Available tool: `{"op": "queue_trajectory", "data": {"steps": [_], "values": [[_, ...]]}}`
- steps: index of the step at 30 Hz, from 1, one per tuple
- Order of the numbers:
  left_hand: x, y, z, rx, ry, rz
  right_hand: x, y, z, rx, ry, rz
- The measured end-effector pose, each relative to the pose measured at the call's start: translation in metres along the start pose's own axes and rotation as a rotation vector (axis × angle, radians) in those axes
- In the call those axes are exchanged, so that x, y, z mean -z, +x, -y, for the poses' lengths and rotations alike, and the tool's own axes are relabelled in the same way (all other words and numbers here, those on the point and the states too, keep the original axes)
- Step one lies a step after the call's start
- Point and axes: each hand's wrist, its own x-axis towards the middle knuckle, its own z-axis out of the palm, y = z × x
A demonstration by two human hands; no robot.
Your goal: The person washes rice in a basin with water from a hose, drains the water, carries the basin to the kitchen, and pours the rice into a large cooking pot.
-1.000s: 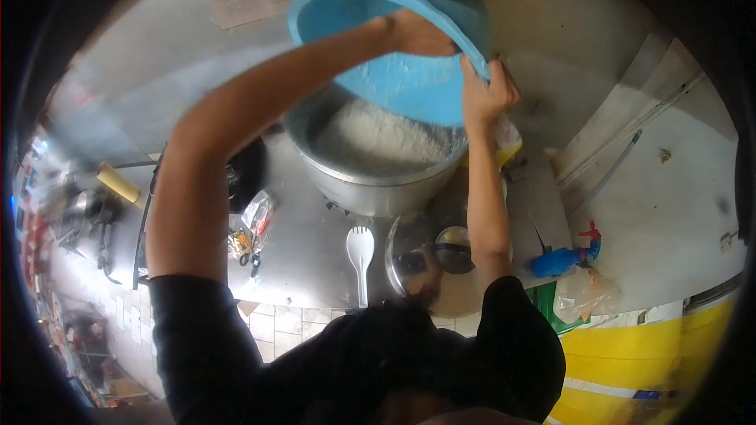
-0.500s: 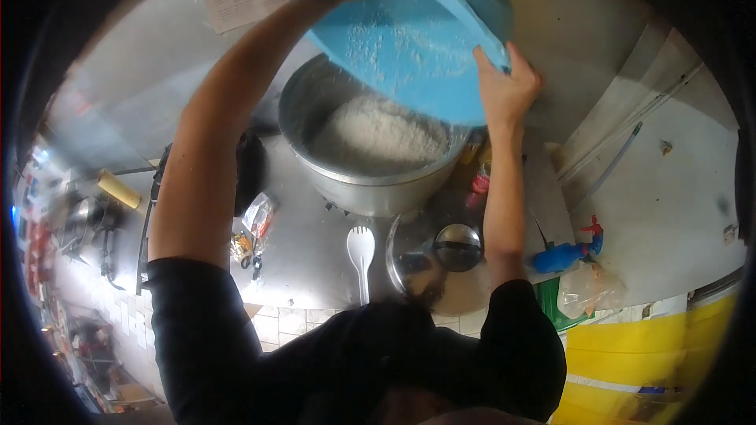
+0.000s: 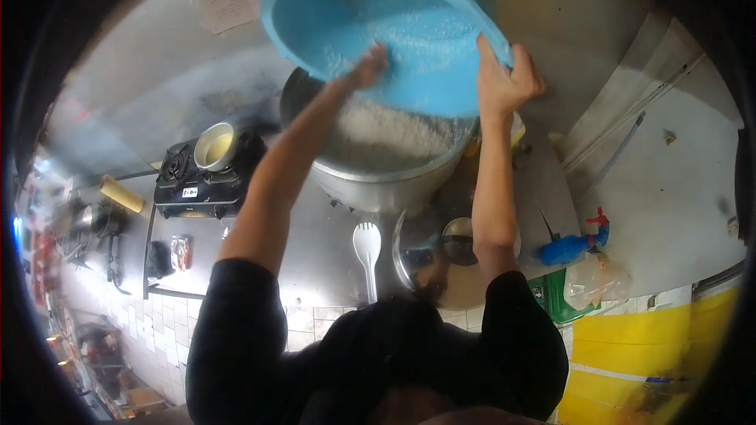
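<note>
A large light-blue basin (image 3: pixel 429 88) is tilted over a wide metal pot (image 3: pixel 386 189), its open side facing me. White grains cling to its inner wall, and a heap of white grains (image 3: pixel 386 130) lies in the pot. My right hand (image 3: pixel 508 79) grips the basin's right rim, thumb inside. Inside the basin, near its lower left part, is my left hand (image 3: pixel 368 67); it is blurred, with its fingers bunched, and whether it holds anything cannot be made out.
A white slotted spoon (image 3: pixel 367 250) and a shiny round lid (image 3: pixel 417 267) lie before the pot. At left stands a black stove (image 3: pixel 197 189) with a small pan (image 3: pixel 215 147). A blue spray bottle (image 3: pixel 565 249) is at right, near a green container (image 3: pixel 561 299).
My left hand has moved down from the basin's upper part to its lower left. The basin has shifted left since the middle frame. The stove and small pan have come into view.
</note>
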Motion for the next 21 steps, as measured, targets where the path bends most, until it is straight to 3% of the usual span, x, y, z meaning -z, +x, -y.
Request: {"op": "queue_trajectory", "data": {"steps": [2,6,8,9,12,13,15,17,18,19,21], "values": [[-0.030,-0.023,-0.031,-0.046,-0.286,0.387,-0.005,-0.007,-0.005,0.027,-0.024,0.076],[-0.008,-0.037,-0.051,-0.131,-0.255,0.360,-0.011,-0.009,-0.017,0.107,0.049,-0.002],[0.019,-0.024,-0.019,-0.238,0.522,0.192,-0.003,-0.009,-0.020,0.070,0.028,0.022],[0.035,-0.021,-0.008,-0.177,0.753,0.161,-0.001,-0.009,-0.021,0.065,0.019,0.026],[0.071,-0.013,0.030,-0.228,1.016,-0.254,0.008,-0.003,-0.017,0.000,-0.024,0.096],[0.063,-0.011,0.029,-0.238,1.013,-0.255,0.009,0.002,-0.013,-0.007,-0.017,0.088],[0.032,-0.019,0.032,-0.335,0.800,-0.320,0.005,0.007,-0.005,-0.017,-0.006,0.083],[-0.046,0.001,0.071,-0.638,0.086,-0.317,-0.005,0.009,0.001,0.001,-0.013,0.078],[-0.056,-0.003,0.035,-0.263,-0.273,0.107,-0.010,0.009,0.001,0.003,-0.007,0.074],[-0.043,-0.015,0.007,-0.262,-0.269,0.100,-0.013,0.009,-0.001,0.022,0.002,0.075],[0.007,-0.032,-0.044,-0.251,-0.329,0.369,-0.018,0.010,-0.008,0.048,0.014,0.070]]}}
